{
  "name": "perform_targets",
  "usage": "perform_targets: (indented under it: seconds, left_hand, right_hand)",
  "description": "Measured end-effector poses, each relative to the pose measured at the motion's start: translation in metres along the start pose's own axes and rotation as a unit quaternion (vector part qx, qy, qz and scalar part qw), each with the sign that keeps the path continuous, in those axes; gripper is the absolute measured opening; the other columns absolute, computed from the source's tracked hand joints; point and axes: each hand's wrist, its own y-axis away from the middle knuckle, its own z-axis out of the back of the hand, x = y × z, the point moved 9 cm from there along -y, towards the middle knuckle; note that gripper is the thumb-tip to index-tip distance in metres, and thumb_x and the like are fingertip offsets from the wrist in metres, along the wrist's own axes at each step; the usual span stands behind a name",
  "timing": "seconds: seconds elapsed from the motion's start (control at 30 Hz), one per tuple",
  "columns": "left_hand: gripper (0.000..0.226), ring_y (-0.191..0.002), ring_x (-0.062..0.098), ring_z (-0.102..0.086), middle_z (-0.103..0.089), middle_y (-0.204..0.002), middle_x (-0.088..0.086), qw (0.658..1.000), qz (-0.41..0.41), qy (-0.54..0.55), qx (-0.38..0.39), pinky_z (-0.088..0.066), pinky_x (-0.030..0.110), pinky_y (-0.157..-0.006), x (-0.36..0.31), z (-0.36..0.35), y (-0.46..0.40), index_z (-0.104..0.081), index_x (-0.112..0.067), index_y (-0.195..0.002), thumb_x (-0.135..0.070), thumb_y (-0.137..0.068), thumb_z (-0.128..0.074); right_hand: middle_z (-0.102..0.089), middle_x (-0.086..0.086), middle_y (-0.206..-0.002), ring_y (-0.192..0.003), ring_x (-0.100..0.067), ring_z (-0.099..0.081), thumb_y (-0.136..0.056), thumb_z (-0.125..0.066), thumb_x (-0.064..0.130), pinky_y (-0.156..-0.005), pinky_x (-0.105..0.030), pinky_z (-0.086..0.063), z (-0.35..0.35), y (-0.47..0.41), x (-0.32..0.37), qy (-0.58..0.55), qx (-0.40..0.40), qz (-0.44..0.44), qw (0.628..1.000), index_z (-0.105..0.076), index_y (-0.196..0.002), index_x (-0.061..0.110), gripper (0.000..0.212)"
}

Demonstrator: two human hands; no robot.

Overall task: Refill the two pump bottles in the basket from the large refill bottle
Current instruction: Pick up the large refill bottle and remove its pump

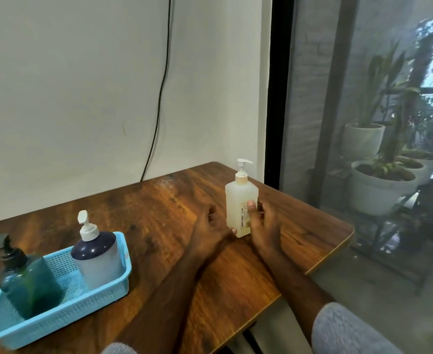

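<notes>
While both pump bottles [96, 254] stand in the basket [119, 282], both hands [238, 226] grip the upright refill bottle [239, 200] near the bench's [159, 205] far right corner.

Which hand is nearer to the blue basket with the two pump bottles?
Left. The left hand is beside the pale bottle, on the side facing the blue basket. The right hand is on the bottle's far side.

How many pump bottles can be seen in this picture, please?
3. A green bottle and a white bottle with a dark top stand in the blue basket. A pale bottle stands on the table between both hands.
</notes>
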Motion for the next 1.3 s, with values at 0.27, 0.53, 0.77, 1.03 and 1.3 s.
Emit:
perform_targets:
  seconds: [0.27, 0.53, 0.77, 1.03, 1.3]
  left_hand:
    - [0.104, -0.125, 0.006, -0.055, -0.054, -0.141, -0.010, 0.990, -0.050, 0.122, 0.051, -0.053, 0.025, -0.096, 0.004, -0.025, -0.026, -0.040, -0.029, -0.143, -0.036, -0.057, -0.097]
    - [0.059, -0.107, 0.004, -0.066, -0.067, -0.116, -0.017, 0.986, -0.072, 0.133, 0.071, -0.056, 0.018, -0.077, -0.004, -0.028, -0.028, -0.054, -0.042, -0.115, -0.023, -0.070, -0.089]
    - [0.070, -0.108, 0.001, -0.065, -0.067, -0.121, -0.018, 0.989, -0.098, 0.100, 0.050, -0.058, 0.025, -0.087, -0.003, -0.021, -0.029, -0.055, -0.034, -0.130, -0.036, -0.068, -0.089]
    - [0.080, -0.113, 0.008, -0.065, -0.068, -0.123, -0.011, 0.989, -0.099, 0.087, 0.072, -0.054, 0.042, -0.098, 0.003, -0.017, -0.035, -0.055, -0.028, -0.134, -0.042, -0.064, -0.092]
    - [0.066, -0.108, 0.005, -0.066, -0.070, -0.118, -0.012, 0.987, -0.099, 0.105, 0.073, -0.055, 0.027, -0.091, 0.004, -0.019, -0.034, -0.058, -0.024, -0.131, -0.021, -0.072, -0.088]
  right_hand:
    - [-0.068, 0.004, -0.095, -0.086, -0.009, -0.068, -0.100, -0.048, 0.044, -0.060, -0.018, -0.053, 0.009, -0.004, -0.004, 0.006, -0.071, 0.029, 0.997, -0.059, -0.092, 0.019, 0.028]
    - [-0.064, 0.007, -0.112, -0.101, -0.008, -0.066, -0.091, -0.047, 0.061, -0.072, -0.030, -0.062, 0.006, -0.005, 0.003, -0.043, -0.079, 0.109, 0.990, -0.056, -0.114, 0.027, 0.042]
    - [-0.068, 0.014, -0.111, -0.101, -0.006, -0.066, -0.081, -0.077, 0.041, -0.081, -0.031, -0.060, -0.008, -0.030, 0.050, -0.122, -0.037, 0.114, 0.985, -0.063, -0.114, 0.027, 0.039]
    - [-0.073, 0.009, -0.089, -0.082, -0.010, -0.071, -0.083, -0.078, 0.041, -0.075, -0.041, -0.062, -0.024, -0.044, 0.058, -0.144, -0.009, 0.110, 0.983, -0.070, -0.094, 0.026, 0.020]
    - [-0.070, 0.000, -0.118, -0.095, -0.017, -0.072, -0.097, -0.055, 0.047, -0.073, -0.039, -0.061, -0.032, -0.047, 0.044, -0.188, 0.027, 0.108, 0.976, -0.060, -0.125, 0.034, 0.031]
